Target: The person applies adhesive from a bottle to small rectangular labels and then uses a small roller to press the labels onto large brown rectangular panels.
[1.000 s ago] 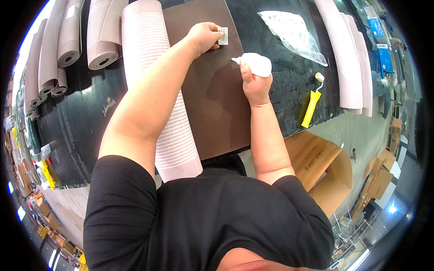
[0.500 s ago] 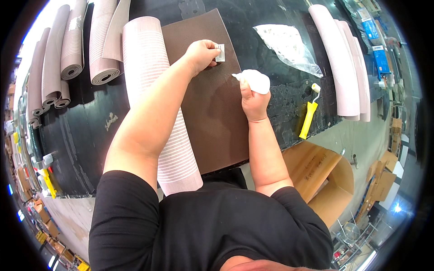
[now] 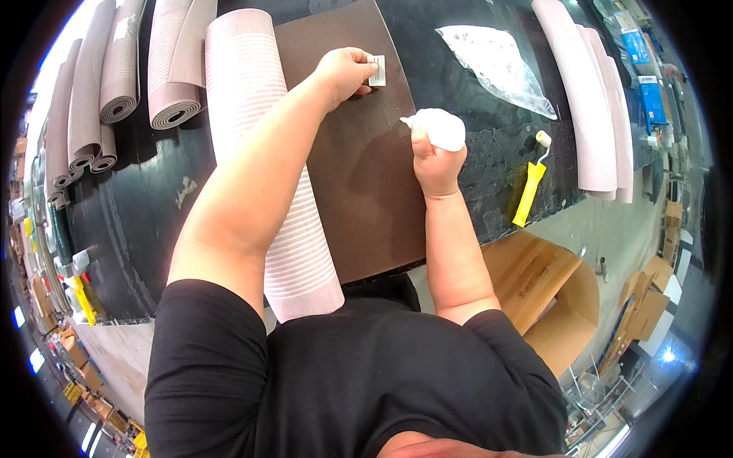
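A brown textured sheet lies flat on the black table. My left hand rests on the sheet's far part and pinches a small pale rectangular tag against it. My right hand is closed around a white squeeze bottle tilted on its side, its nozzle pointing left just over the sheet's right edge. A pale ribbed roll lies along the sheet's left side, partly under my left forearm.
Several grey-pink rolls lie at the far left, more long rolls at the right. A clear plastic bag and a yellow-handled small roller sit right of the sheet. An open cardboard box stands below the table's edge.
Both hands keep their grips and hardly move relative to the sheet. The view has shifted slightly, so everything sits a little lower in the picture.
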`<action>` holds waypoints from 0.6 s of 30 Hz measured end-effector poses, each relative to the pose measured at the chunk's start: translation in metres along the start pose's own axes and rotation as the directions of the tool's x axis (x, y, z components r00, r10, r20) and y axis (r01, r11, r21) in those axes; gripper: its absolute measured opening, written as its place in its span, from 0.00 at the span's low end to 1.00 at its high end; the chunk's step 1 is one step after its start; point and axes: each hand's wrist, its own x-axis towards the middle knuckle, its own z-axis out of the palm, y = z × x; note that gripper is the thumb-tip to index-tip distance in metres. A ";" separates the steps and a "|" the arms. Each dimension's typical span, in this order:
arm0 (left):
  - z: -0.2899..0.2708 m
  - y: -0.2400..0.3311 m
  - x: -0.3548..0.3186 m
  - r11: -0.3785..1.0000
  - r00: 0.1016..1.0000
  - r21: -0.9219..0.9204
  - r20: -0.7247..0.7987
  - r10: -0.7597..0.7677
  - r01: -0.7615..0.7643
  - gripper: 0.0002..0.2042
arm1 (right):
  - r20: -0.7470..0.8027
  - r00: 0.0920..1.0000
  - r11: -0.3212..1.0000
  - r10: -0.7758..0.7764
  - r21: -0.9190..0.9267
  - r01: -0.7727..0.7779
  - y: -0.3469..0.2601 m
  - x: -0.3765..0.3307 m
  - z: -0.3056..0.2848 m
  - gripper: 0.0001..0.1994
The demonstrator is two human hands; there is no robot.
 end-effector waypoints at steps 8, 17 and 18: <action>-0.001 -0.003 0.002 0.999 1.000 -0.034 -0.002 -0.005 0.005 0.08 | 0.007 1.000 0.995 -0.019 -0.095 0.020 0.000 -0.007 -0.003 0.09; 0.000 -0.007 0.007 0.999 1.000 -0.047 0.004 0.027 -0.027 0.09 | 0.008 1.000 0.995 -0.018 -0.094 0.019 -0.003 -0.009 -0.010 0.08; 0.001 -0.006 0.007 0.999 1.000 -0.037 0.003 0.023 -0.023 0.09 | 0.001 1.000 0.997 -0.005 -0.077 0.005 -0.002 -0.010 -0.011 0.08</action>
